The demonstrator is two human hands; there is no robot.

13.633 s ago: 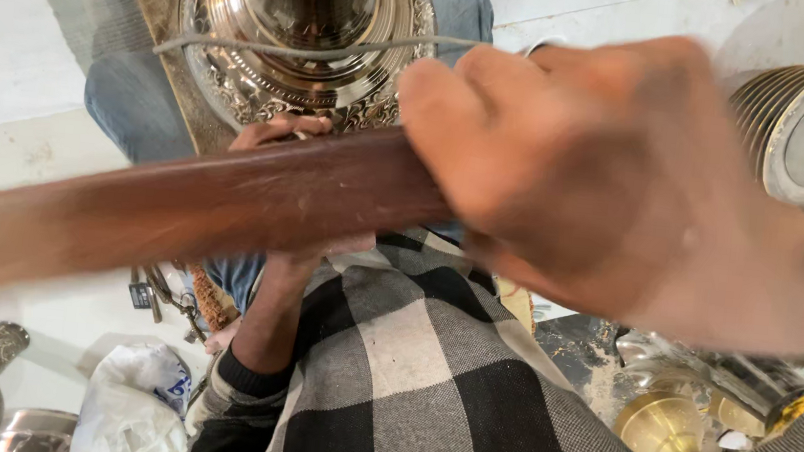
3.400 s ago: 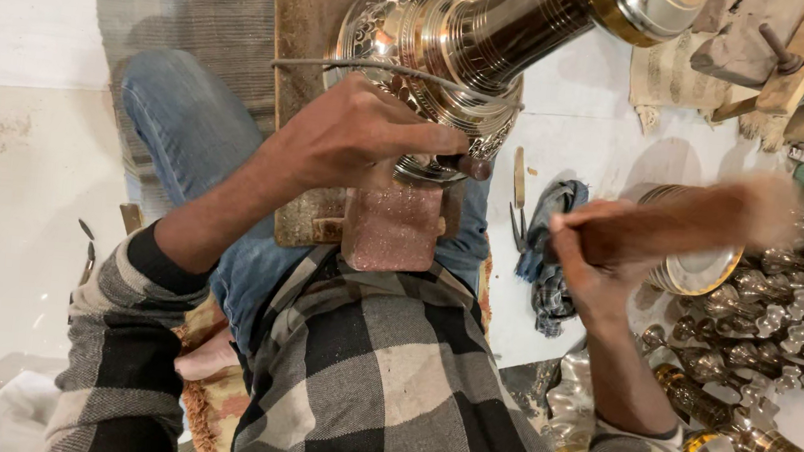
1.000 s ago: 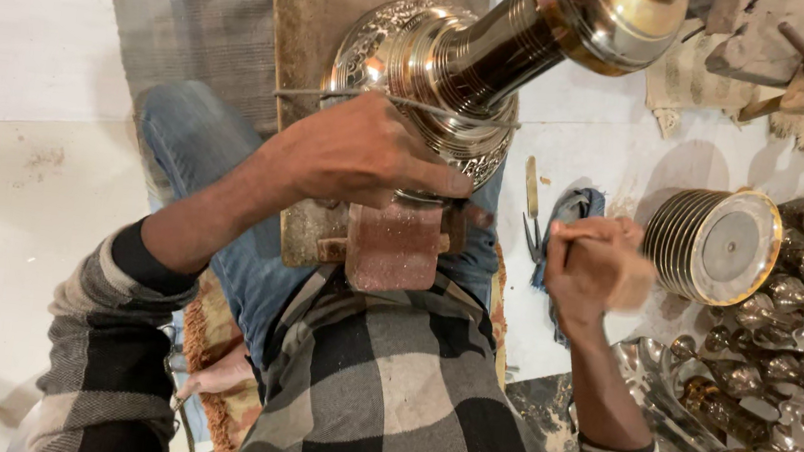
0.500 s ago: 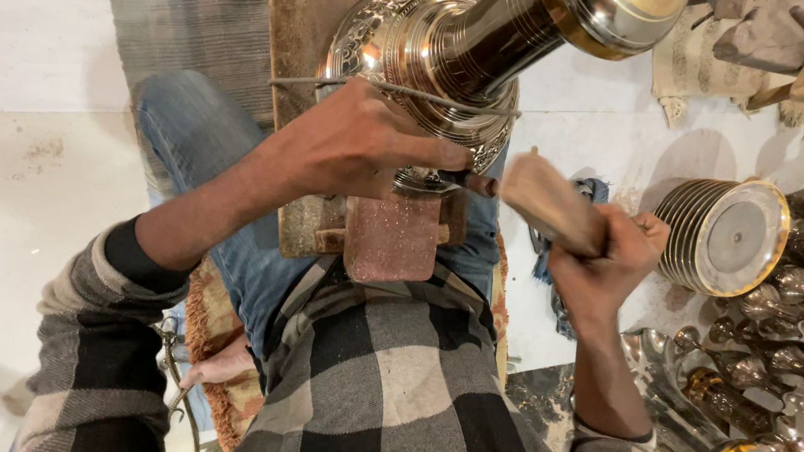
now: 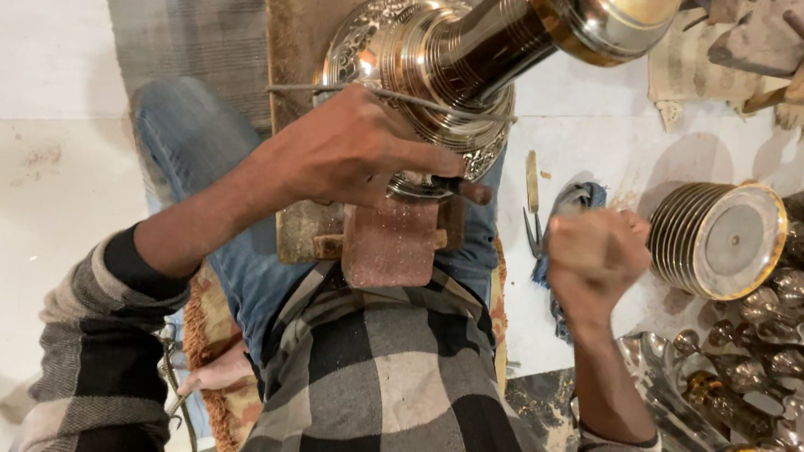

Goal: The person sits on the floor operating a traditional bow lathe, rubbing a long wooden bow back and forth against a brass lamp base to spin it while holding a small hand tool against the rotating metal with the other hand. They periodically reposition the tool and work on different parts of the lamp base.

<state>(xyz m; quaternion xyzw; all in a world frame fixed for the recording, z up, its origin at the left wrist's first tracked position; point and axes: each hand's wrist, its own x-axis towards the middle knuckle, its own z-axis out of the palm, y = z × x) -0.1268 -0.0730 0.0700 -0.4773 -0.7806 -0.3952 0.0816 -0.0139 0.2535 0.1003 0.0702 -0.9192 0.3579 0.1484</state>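
While my left hand (image 5: 350,152) clamps a punch (image 5: 460,188) against the embossed metal vessel (image 5: 437,62) to steady it, my right hand (image 5: 596,255) is fisted; its contents I cannot tell.

The brass piece (image 5: 457,59) is a polished, two-tone metal object: a broad embossed base with a scalloped rim, from which a ribbed stem rises toward the camera and ends in a smooth golden bulb. It lies tilted over the person's lap, resting on a worn block (image 5: 389,240). A thin wire crosses its base. A dark punch (image 5: 469,190) touches the rim.
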